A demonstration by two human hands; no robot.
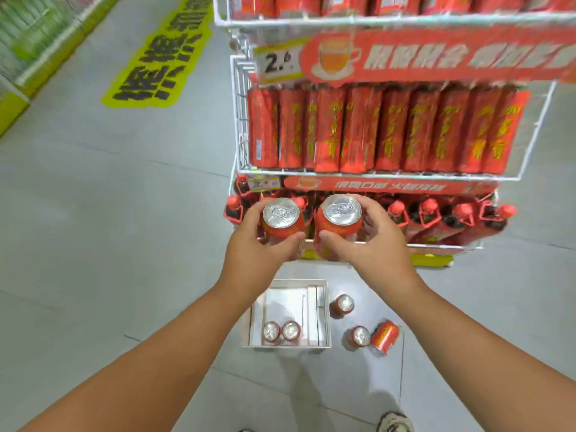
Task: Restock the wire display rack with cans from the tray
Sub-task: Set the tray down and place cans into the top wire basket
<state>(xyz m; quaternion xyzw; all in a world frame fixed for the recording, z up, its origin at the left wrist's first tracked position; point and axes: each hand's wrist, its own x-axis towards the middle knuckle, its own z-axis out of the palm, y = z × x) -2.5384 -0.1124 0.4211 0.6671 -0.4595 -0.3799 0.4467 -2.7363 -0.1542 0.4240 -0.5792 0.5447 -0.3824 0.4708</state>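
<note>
White sneaker toe (pixel 395 421) at bottom edge. White shallow cardboard tray (pixel 324 319) on grey tiled floor (pixel 93 229), two upright red cans (pixel 281 332) inside. Three loose red cans (pixel 361 335) right of tray: two upright, one tipped. Left hand (pixel 258 247) fingers curled round red aluminium can with silver lid (pixel 282 217); right hand (pixel 378 241) grips second identical can (pixel 340 218). Both cans upright, side by side, before white wire display rack (pixel 241 126), level with bottle tier; red cartons above.

Left hand (pixel 260 251) gripping can (pixel 282 221), right hand (pixel 372 247) gripping 2nd can (pixel 339 224)
</note>
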